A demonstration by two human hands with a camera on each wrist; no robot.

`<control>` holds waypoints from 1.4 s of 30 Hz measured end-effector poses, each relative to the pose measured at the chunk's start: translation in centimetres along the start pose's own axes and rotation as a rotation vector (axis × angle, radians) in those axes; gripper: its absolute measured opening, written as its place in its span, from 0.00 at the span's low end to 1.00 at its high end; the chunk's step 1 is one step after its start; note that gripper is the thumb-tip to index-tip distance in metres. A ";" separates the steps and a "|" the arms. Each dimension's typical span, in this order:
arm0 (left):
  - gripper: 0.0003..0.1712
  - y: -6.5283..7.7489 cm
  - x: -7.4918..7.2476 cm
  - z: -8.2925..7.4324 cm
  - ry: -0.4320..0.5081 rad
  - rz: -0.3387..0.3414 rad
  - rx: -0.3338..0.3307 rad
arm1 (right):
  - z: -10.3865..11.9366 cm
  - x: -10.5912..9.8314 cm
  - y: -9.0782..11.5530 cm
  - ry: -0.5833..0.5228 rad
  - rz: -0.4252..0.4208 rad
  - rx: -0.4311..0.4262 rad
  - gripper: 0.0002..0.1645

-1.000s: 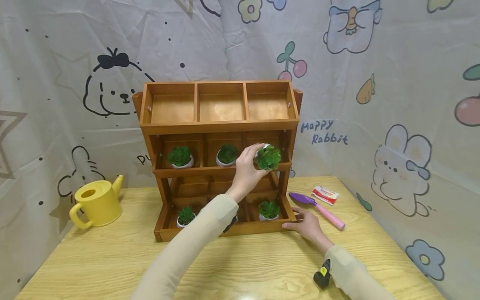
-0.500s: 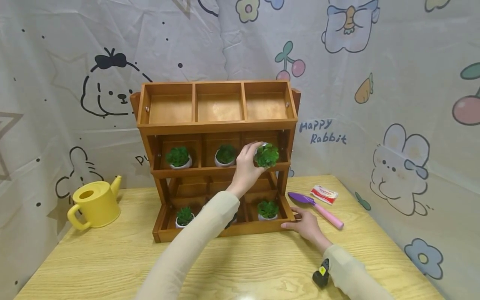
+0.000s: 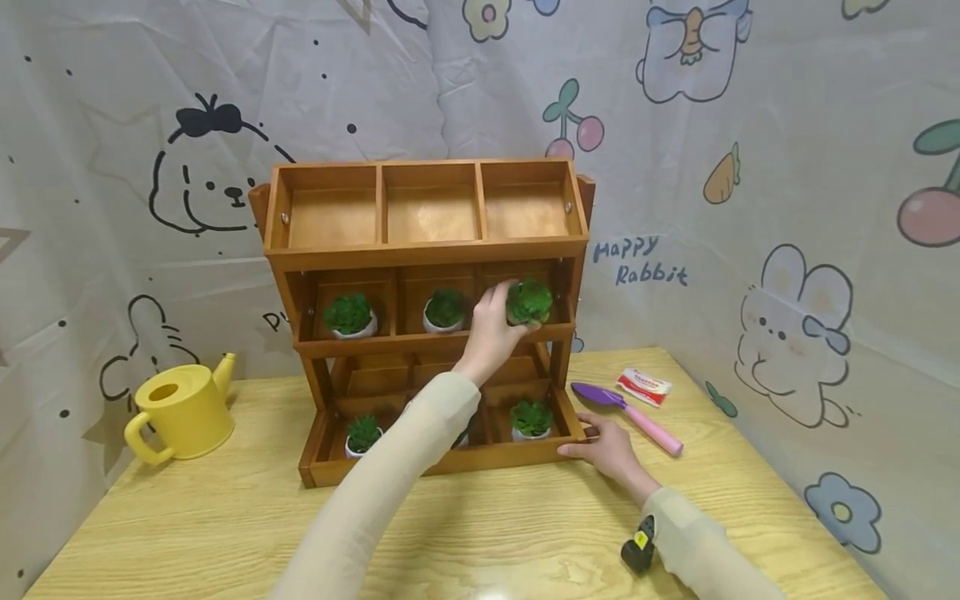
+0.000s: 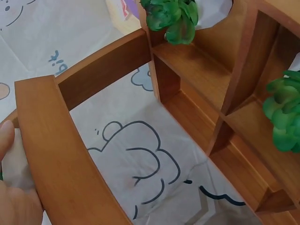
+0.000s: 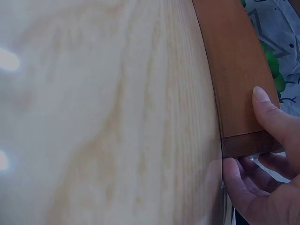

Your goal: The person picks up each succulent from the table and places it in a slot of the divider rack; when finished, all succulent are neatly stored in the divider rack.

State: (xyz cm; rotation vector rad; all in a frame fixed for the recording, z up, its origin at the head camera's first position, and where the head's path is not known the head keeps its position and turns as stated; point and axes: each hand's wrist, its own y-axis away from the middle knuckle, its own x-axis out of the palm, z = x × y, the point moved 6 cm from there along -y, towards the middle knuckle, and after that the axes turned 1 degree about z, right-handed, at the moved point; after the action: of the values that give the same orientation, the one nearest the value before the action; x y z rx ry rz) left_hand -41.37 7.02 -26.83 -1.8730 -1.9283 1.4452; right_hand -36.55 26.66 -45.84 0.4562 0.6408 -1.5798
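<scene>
My left hand holds a small potted succulent at the right compartment of the middle tier of a wooden plant stand. In the left wrist view its white pot shows behind the tier's front board, thumb against it. My right hand grips the stand's lower front right corner, with the thumb on the board and the fingers round its end. Two more potted succulents, a left one and a middle one, sit in the same tier.
In the bottom tier stand a left succulent and a right one; my left sleeve partly covers the middle. A yellow watering can is at the left. A purple trowel with a pink handle and a red-and-white packet lie right.
My left hand has moved the succulent slightly up and back into the right compartment, tipping it so the pot's rim no longer shows above the leaves. My right hand keeps its grip on the corner.
</scene>
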 end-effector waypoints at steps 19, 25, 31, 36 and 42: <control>0.42 -0.6 1.2 0.1 -0.125 0.144 -0.232 | 0.4 -0.1 0.0 -0.002 0.009 -0.013 0.44; 0.41 -0.7 1.5 0.1 -0.130 0.169 -0.286 | 0.3 -0.1 0.1 0.006 0.008 -0.008 0.44; 0.41 -0.8 1.6 -0.1 -0.151 0.188 -0.299 | 0.3 -0.1 0.2 -0.009 0.011 -0.004 0.45; 0.41 -0.9 1.6 -0.2 -0.167 0.196 -0.294 | 0.2 -0.1 0.2 -0.012 0.012 -0.001 0.45; 0.41 -1.0 1.7 -0.1 -0.178 0.208 -0.299 | 0.2 -0.1 0.1 -0.014 0.016 -0.003 0.45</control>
State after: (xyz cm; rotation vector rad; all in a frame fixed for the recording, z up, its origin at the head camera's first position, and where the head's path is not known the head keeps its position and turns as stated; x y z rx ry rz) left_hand -42.45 8.61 -27.05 -2.1987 -2.1936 1.4945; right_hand -36.40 26.59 -45.69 0.4470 0.6275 -1.5656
